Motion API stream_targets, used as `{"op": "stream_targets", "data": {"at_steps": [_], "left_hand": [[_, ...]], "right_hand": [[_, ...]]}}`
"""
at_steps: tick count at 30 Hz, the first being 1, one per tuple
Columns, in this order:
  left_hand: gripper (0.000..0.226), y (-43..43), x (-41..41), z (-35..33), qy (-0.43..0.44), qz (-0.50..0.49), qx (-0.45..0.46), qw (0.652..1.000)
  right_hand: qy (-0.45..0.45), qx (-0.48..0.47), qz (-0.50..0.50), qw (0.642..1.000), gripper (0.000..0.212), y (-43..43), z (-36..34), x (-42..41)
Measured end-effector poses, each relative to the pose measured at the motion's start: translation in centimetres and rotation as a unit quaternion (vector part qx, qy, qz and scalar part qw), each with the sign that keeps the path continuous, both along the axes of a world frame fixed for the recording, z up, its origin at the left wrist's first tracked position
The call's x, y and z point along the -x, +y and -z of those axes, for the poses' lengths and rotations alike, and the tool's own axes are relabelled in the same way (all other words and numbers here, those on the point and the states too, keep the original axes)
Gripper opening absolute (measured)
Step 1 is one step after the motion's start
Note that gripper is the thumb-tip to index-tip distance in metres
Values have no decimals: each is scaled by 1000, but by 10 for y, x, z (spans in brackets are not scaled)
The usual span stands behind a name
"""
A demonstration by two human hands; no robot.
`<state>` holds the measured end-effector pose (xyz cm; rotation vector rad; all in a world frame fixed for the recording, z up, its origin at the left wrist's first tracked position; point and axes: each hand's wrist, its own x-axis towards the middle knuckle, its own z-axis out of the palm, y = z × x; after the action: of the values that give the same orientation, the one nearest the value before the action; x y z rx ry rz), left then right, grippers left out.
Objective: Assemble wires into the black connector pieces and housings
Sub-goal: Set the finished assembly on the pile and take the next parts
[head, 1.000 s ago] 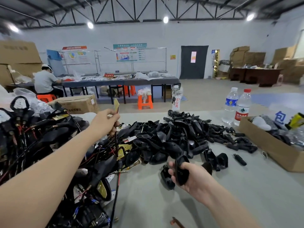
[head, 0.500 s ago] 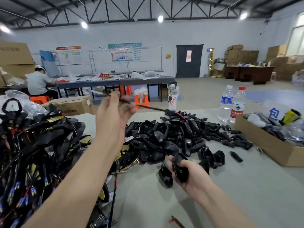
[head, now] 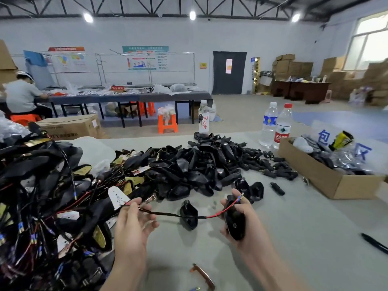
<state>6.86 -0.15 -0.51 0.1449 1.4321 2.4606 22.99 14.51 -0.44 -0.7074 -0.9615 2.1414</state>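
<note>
Head view: nearest, short of the hands, a copper-coloured strip (head: 202,276) lies on the grey counter (head: 294,248). The left hand (head: 134,225) and right hand (head: 244,219) are apart, with a wire (head: 172,215) strung between them and sagging a little. The left hand pinches the wire near one red end, its other fingers loosely curled. The right hand is wrapped round a black housing (head: 234,224), held roughly upright. The wire's other end, red with a blue-tipped strand, runs up across the top of this housing beside the thumb; whether it sits inside the housing cannot be told.

Between the hands, just behind the wire, a loose housing (head: 189,215) rests on the counter. Right of the right hand, well apart from it, lies a thin black stick (head: 373,242). Left of the left hand sprawls a tangle (head: 42,196) of wired black parts with brass and white plates.

Beyond the hands is a pile (head: 199,169) of black housings, with smaller connector pieces (head: 273,166) scattered at its right edge. Further right stands an open cardboard box (head: 327,179). Two bottles (head: 283,127) stand behind the pile, and a small bottle (head: 204,120) with red writing stands to their left.

Far off, a long table (head: 126,97) has a person (head: 21,95) seated at its left end and an orange stool (head: 167,122) in front of it.
</note>
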Motion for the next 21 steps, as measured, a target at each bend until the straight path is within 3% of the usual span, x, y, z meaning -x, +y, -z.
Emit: {"op": "stream_targets", "data": {"at_steps": [6, 11, 14, 16, 19, 21], "left_hand": [[23, 9, 15, 20, -8, 19, 5, 1000], [27, 18, 11, 39, 53, 41, 194, 979], [54, 19, -2, 45, 161, -23, 341, 926], [41, 20, -18, 38, 284, -38, 346, 893], [29, 24, -34, 32, 487, 13, 334, 807], [32, 25, -39, 33, 546, 51, 337, 765]], "right_hand": [[-27, -68, -9, 997, 22, 5, 6, -5], [-31, -81, -8, 996, 21, 8, 6, -4], [-31, -83, -14, 996, 18, 8, 8, -2], [-32, -93, -31, 995, 15, 6, 9, -1], [-36, -124, -95, 987, 33, 2, 11, 1], [-46, -145, -124, 981, 38, -2, 12, 2]]}}
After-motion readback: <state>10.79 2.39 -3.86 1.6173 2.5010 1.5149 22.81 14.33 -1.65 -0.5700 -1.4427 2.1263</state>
